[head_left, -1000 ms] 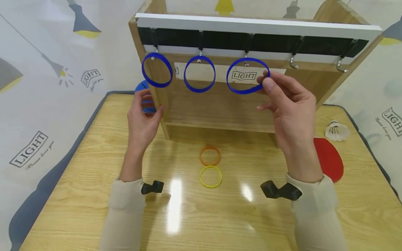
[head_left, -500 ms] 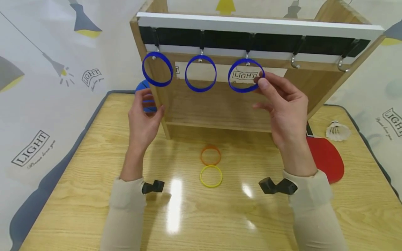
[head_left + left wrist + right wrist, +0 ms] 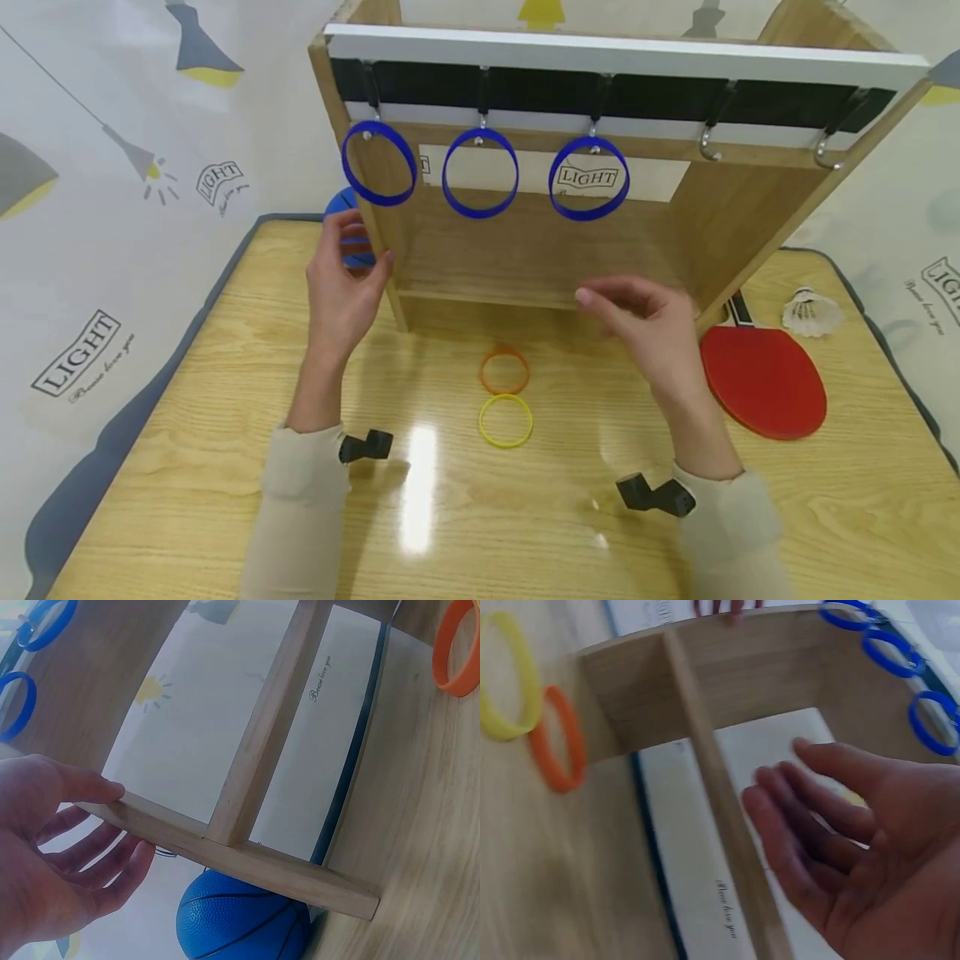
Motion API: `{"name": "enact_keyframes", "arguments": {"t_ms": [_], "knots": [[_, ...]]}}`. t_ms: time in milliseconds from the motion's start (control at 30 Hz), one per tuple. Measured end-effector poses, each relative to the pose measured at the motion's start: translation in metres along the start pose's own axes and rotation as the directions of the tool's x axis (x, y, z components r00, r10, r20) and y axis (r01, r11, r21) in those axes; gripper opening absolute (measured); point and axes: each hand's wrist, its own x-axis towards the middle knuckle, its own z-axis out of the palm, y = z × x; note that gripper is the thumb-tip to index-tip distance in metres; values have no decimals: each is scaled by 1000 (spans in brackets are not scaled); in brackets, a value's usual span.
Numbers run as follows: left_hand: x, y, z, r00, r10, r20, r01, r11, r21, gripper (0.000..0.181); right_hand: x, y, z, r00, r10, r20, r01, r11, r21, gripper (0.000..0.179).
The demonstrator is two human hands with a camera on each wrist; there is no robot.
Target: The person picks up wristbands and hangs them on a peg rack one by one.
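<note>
Three blue wristbands hang from hooks on the wooden rack (image 3: pixel 487 254): the left one (image 3: pixel 387 200), the middle one (image 3: pixel 480 214) and the third one (image 3: pixel 588 215). My left hand (image 3: pixel 341 287) holds the rack's left side panel, the thumb on its front edge and the fingers round the outside, as the left wrist view shows. Below the third band, in front of the rack, my right hand (image 3: pixel 648 329) has nothing in it, its fingers loosely bent. On the table lie an orange wristband (image 3: pixel 504 351) and, nearer me, a yellow wristband (image 3: pixel 506 445).
Two bare hooks, one (image 3: pixel 707 146) and another (image 3: pixel 825 157), are at the rack's right. A red table tennis bat (image 3: pixel 765 383) and a shuttlecock (image 3: pixel 812 312) lie on the table's right side. A blue ball (image 3: pixel 240 915) sits behind the left panel.
My right hand has let go of the third blue wristband, which now hangs from its hook, and has moved down away from it. The left hand stays on the panel.
</note>
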Motion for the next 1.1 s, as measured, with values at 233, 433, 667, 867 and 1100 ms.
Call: {"name": "enact_keyframes", "arguments": {"t_ms": [233, 433, 667, 867, 1100], "knots": [[-1, 2, -1, 1000, 12, 1, -12, 1000, -14, 42, -2, 41, 36, 967, 148, 209, 0, 818, -576, 26], [-1, -1, 0, 1000, 15, 12, -15, 1000, -6, 43, -5, 62, 50, 948, 204, 244, 4, 760, -649, 34], [-2, 5, -1, 1000, 12, 10, -12, 1000, -4, 42, -5, 73, 56, 953, 172, 249, 20, 786, -618, 23], [-2, 5, -1, 1000, 7, 13, -7, 1000, -10, 42, -1, 74, 49, 970, 151, 191, -20, 832, -554, 15], [-1, 5, -1, 1000, -1, 11, 1, 1000, -10, 42, 6, 48, 11, 962, -113, 249, 237, 800, -552, 11]]}}
